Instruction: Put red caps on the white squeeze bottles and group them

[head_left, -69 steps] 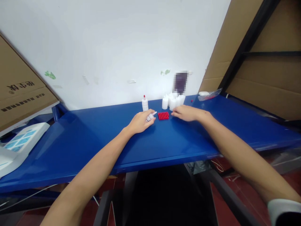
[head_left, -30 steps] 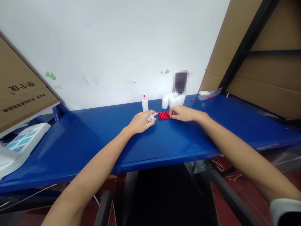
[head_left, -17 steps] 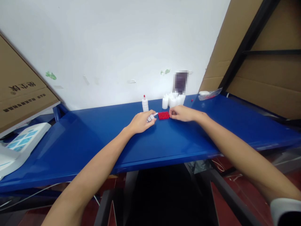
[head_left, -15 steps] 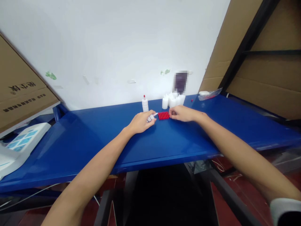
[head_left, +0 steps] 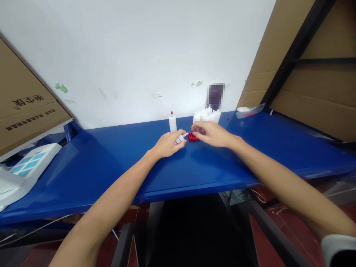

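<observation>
My left hand [head_left: 170, 144] is closed round a white squeeze bottle [head_left: 179, 139] tipped on its side, with its thin nozzle pointing right. Just past the nozzle lies a block of small red caps [head_left: 192, 137] in tight rows. My right hand [head_left: 209, 132] is over the right part of these caps and covers some of them. Its thumb and fingers are bent together close to the nozzle tip; whatever they pinch is too small to make out. Behind my left hand stands a white bottle with a red cap [head_left: 172, 122], upright.
Several white bottles [head_left: 206, 115] are grouped behind my right hand. A clear plastic bag [head_left: 251, 111] and a loose red cap [head_left: 228, 118] lie at the back right. A white device with blue panels [head_left: 30, 167] sits on the blue table [head_left: 111, 167] at left.
My right hand has moved left from the right edge of the red caps to above them, nearer the nozzle. My left hand still holds the bottle.
</observation>
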`<state>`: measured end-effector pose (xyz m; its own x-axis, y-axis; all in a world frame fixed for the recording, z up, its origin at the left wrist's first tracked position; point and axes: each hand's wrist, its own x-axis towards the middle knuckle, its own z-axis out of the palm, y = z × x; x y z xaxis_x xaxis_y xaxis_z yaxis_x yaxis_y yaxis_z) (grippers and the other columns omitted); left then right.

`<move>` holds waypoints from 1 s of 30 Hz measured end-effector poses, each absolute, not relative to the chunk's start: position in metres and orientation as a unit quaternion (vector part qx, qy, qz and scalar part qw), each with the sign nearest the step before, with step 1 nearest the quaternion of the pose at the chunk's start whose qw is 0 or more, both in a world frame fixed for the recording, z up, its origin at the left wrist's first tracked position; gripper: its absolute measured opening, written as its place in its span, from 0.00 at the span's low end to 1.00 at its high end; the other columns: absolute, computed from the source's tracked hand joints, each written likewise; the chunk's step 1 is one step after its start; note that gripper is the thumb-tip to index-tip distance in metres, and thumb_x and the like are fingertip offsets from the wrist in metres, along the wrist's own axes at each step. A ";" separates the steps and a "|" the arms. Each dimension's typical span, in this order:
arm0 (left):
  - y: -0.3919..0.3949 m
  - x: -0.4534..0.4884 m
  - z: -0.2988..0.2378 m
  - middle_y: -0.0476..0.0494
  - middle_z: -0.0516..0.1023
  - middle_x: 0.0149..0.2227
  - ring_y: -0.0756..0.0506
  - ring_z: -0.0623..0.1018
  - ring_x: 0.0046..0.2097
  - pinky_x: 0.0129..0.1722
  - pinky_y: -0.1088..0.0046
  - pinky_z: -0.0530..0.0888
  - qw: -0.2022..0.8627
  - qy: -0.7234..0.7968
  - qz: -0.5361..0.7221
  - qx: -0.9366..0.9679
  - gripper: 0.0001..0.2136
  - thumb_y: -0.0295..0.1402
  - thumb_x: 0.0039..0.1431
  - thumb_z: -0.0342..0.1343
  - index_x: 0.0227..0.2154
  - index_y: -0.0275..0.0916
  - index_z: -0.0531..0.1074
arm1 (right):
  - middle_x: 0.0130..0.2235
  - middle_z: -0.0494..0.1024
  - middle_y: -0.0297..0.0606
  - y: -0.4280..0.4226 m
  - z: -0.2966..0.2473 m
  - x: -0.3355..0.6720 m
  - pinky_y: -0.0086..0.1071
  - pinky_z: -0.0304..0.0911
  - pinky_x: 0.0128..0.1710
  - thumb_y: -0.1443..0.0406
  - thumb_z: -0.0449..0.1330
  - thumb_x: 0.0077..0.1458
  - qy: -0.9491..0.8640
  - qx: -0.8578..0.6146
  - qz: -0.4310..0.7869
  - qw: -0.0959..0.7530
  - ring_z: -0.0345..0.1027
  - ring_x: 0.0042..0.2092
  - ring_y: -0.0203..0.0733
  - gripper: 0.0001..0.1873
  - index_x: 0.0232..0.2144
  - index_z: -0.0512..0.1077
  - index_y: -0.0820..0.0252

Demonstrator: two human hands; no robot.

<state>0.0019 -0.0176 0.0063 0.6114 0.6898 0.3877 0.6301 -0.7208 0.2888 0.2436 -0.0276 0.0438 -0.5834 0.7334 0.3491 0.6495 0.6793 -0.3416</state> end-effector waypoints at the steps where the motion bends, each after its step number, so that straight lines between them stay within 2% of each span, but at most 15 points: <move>1: -0.018 0.002 0.007 0.47 0.79 0.35 0.45 0.78 0.34 0.35 0.71 0.70 0.067 0.370 0.246 0.894 0.16 0.43 0.68 0.49 0.52 0.43 0.69 | 0.39 0.79 0.40 -0.030 0.042 0.240 0.34 0.59 0.38 0.61 0.52 0.63 -0.889 -0.377 0.091 0.244 0.68 0.35 0.41 0.15 0.49 0.71 0.59; 5: -0.018 0.000 0.008 0.48 0.78 0.34 0.45 0.78 0.34 0.35 0.72 0.69 0.087 0.366 0.259 0.890 0.16 0.44 0.69 0.48 0.54 0.43 0.67 | 0.51 0.78 0.43 -0.035 0.035 0.229 0.36 0.62 0.44 0.64 0.51 0.63 -0.911 -0.321 0.084 0.244 0.71 0.44 0.44 0.20 0.55 0.70 0.57; 8: -0.019 -0.001 0.008 0.48 0.79 0.36 0.45 0.78 0.34 0.37 0.71 0.70 0.092 0.369 0.260 0.888 0.16 0.44 0.68 0.48 0.54 0.43 0.67 | 0.52 0.79 0.43 -0.035 0.031 0.226 0.36 0.63 0.45 0.65 0.51 0.63 -0.914 -0.315 0.086 0.242 0.73 0.45 0.44 0.21 0.55 0.72 0.58; 10: -0.019 -0.001 0.007 0.48 0.79 0.36 0.46 0.77 0.33 0.36 0.71 0.70 0.099 0.373 0.264 0.884 0.19 0.44 0.68 0.49 0.57 0.43 0.65 | 0.52 0.79 0.42 -0.034 0.030 0.225 0.36 0.64 0.45 0.66 0.50 0.62 -0.909 -0.324 0.090 0.245 0.74 0.44 0.44 0.22 0.56 0.72 0.57; 12: -0.018 -0.002 0.007 0.49 0.78 0.34 0.47 0.76 0.31 0.35 0.72 0.69 0.116 0.375 0.272 0.879 0.24 0.43 0.67 0.50 0.63 0.43 0.59 | 0.52 0.80 0.41 -0.033 0.030 0.226 0.36 0.64 0.45 0.67 0.50 0.62 -0.903 -0.338 0.091 0.250 0.74 0.43 0.44 0.24 0.58 0.71 0.57; 16: -0.016 -0.002 0.005 0.50 0.76 0.33 0.50 0.73 0.26 0.32 0.74 0.69 0.141 0.384 0.295 0.863 0.33 0.41 0.67 0.50 0.70 0.41 0.46 | 0.56 0.78 0.39 -0.029 0.030 0.230 0.37 0.64 0.52 0.69 0.49 0.60 -0.880 -0.375 0.083 0.278 0.74 0.51 0.45 0.26 0.59 0.71 0.56; 22: -0.013 -0.004 0.004 0.50 0.76 0.31 0.49 0.72 0.26 0.34 0.71 0.71 0.126 0.393 0.287 0.864 0.29 0.43 0.67 0.49 0.68 0.42 0.52 | 0.54 0.80 0.42 -0.014 0.035 0.247 0.41 0.64 0.53 0.67 0.48 0.61 -0.811 -0.506 0.018 0.292 0.73 0.54 0.50 0.25 0.57 0.74 0.59; 25: -0.013 -0.004 0.005 0.48 0.76 0.32 0.48 0.73 0.27 0.34 0.71 0.71 0.116 0.387 0.281 0.871 0.27 0.43 0.68 0.49 0.66 0.42 0.56 | 0.51 0.81 0.43 -0.005 0.036 0.259 0.42 0.64 0.54 0.67 0.48 0.61 -0.792 -0.550 0.008 0.263 0.73 0.54 0.53 0.25 0.55 0.76 0.60; 30: -0.014 -0.003 0.005 0.49 0.75 0.32 0.49 0.73 0.28 0.39 0.70 0.73 0.126 0.389 0.286 0.867 0.28 0.41 0.67 0.49 0.67 0.42 0.54 | 0.53 0.80 0.45 0.002 0.031 0.265 0.47 0.65 0.54 0.67 0.47 0.62 -0.796 -0.573 0.013 0.196 0.73 0.54 0.56 0.25 0.55 0.77 0.60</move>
<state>-0.0028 -0.0140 0.0053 0.5340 0.7464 0.3973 0.6030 -0.6655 0.4398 0.2655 0.0022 0.0309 -0.2670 0.9168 0.2969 0.9070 0.3432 -0.2442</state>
